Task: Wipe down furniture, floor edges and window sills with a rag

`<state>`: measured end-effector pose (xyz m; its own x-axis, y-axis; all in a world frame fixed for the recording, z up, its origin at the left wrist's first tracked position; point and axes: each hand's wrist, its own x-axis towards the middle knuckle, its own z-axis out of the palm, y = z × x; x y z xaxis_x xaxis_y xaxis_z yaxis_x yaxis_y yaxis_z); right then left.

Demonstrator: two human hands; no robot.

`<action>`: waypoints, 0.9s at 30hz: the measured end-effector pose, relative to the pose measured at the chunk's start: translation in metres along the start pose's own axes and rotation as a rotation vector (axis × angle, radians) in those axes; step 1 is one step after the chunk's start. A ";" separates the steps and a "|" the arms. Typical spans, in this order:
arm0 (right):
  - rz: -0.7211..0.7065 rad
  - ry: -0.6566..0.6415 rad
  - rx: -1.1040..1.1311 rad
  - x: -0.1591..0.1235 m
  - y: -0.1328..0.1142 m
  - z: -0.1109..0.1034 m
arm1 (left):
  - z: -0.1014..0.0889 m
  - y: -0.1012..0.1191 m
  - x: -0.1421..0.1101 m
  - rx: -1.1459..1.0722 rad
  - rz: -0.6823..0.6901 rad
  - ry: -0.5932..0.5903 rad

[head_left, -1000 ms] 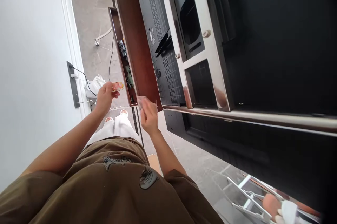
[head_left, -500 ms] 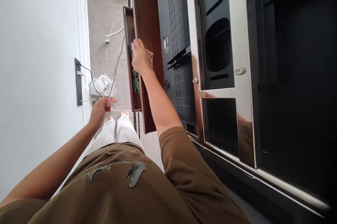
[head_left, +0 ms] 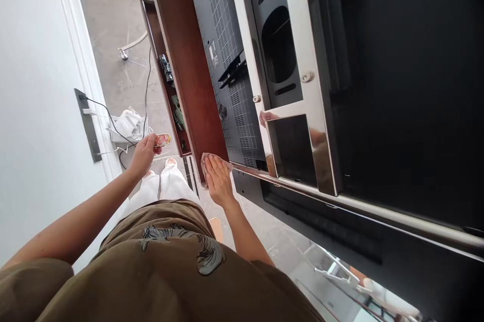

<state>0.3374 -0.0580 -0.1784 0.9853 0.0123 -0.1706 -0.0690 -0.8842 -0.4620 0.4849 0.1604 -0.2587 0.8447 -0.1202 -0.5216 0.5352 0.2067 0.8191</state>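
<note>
My right hand (head_left: pixel 218 177) lies with fingers stretched together over a thin pinkish cloth (head_left: pixel 204 162), pressing it on the near end of a reddish-brown wooden top (head_left: pixel 185 55). Part of the cloth sticks out around the fingers. Over to the left, my left hand (head_left: pixel 145 151) pinches a small oval object (head_left: pixel 163 140) with a glossy red, white and yellow pattern; its kind is not clear. Below the wooden top, an open drawer (head_left: pixel 150 22) holds a dark item (head_left: pixel 165 69) and a green item (head_left: pixel 177 112).
A black panel with a metal frame (head_left: pixel 319 120) rises along the right. White adapters and cables (head_left: pixel 128 124) lie on the floor by the wall, beside a socket strip (head_left: pixel 87 125). A thin black cable (head_left: pixel 146 90) runs along the floor. A white metal rack (head_left: pixel 336 269) stands lower right.
My right hand went far along the wooden top with the cloth, then came back to its near end. The left hand keeps the oval object. The camera view swung and returned.
</note>
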 end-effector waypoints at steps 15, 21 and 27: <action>-0.166 0.125 -0.022 0.197 -0.003 -0.015 | -0.043 -0.012 -0.029 0.061 -0.104 0.156; -0.065 -0.021 -0.154 0.025 -0.001 -0.001 | -0.050 -0.010 -0.015 0.012 -0.096 0.183; -0.154 -0.030 -0.327 0.164 -0.006 -0.017 | -0.060 -0.010 -0.014 -0.110 -0.155 0.281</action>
<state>0.5020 -0.0587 -0.1886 0.9748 0.1664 -0.1486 0.1384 -0.9735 -0.1823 0.4671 0.2188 -0.2737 0.7095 0.1111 -0.6959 0.6397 0.3127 0.7021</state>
